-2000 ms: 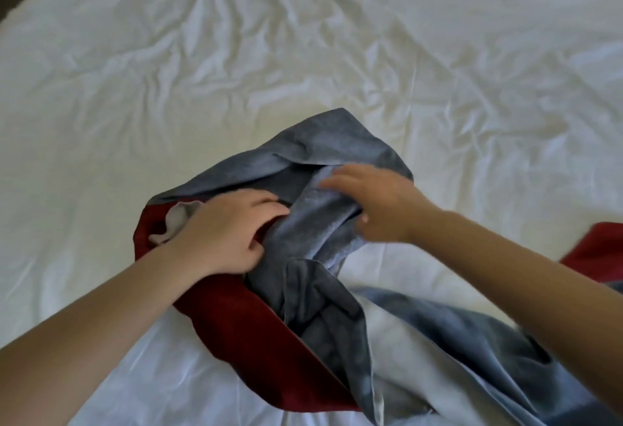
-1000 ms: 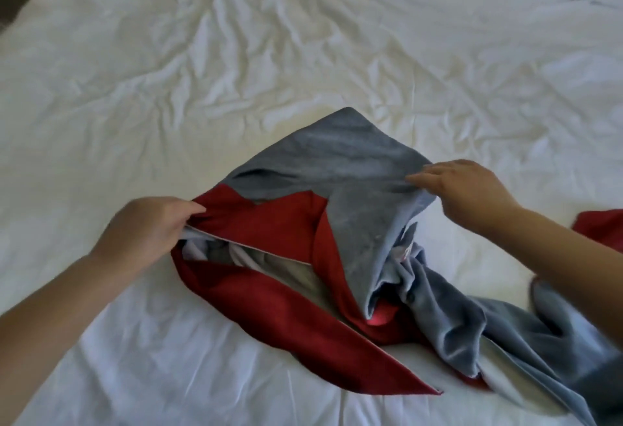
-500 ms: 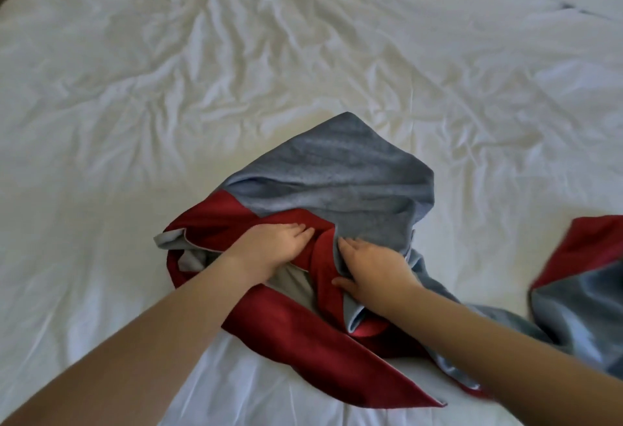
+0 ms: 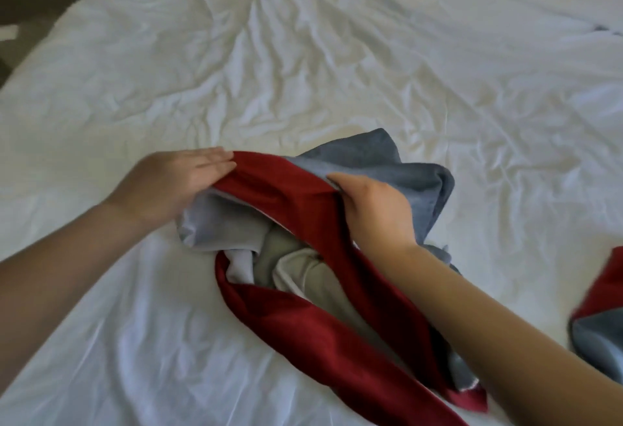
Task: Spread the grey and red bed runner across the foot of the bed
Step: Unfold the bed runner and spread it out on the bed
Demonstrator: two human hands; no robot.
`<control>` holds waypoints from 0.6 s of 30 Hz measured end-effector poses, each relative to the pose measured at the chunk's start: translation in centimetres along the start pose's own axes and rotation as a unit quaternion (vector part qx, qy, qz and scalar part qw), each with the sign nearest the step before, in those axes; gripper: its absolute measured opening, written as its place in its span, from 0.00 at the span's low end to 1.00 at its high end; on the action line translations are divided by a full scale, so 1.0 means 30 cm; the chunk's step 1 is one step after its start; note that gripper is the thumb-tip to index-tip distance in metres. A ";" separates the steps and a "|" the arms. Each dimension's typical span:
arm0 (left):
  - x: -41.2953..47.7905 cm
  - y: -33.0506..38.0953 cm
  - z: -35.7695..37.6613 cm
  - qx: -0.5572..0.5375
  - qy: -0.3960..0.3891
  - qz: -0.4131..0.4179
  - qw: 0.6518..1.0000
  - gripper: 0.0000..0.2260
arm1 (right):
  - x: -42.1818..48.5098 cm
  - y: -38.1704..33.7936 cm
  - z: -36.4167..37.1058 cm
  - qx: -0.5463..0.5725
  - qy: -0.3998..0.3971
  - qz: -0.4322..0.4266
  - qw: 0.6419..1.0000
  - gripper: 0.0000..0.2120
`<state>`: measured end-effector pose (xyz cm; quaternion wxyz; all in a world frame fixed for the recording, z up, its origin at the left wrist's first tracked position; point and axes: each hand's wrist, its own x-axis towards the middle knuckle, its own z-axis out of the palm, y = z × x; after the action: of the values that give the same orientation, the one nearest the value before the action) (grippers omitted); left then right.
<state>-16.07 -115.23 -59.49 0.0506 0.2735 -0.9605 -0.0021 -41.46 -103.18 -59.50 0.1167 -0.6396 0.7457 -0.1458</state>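
Note:
The grey and red bed runner (image 4: pixel 303 317) lies bunched and twisted on the white bed (image 4: pixel 303 54), its pale lining showing inside the folds. My left hand (image 4: pixel 175 183) holds the red edge at the left end of the bunch, fingers straight over the top; whether the thumb is underneath is hidden. My right hand (image 4: pixel 374 210) grips the same red band where it meets the grey cloth. Between my hands the red edge is lifted and stretched. Another part of the runner (image 4: pixel 600 317) lies at the right edge of the view.
The white sheet is heavily wrinkled all round the runner. The bed's left edge (image 4: pixel 50 31) runs diagonally at the upper left, with dark floor beyond it. A fold of white bedding (image 4: pixel 603 29) lies at the upper right.
My hands have moved apart from the middle of the bunch, and the red edge has been lifted and pulled out between them. The grey flap is pushed back to the right.

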 end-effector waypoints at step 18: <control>-0.008 0.158 0.160 -0.084 -0.030 0.022 0.996 0.31 | -0.205 -0.030 0.181 -0.096 -0.041 0.012 0.995 0.43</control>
<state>-18.82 -111.19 -64.14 0.0448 0.2466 -0.9639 -0.0899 -37.73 -97.58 -64.29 0.0871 -0.6442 0.7585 -0.0464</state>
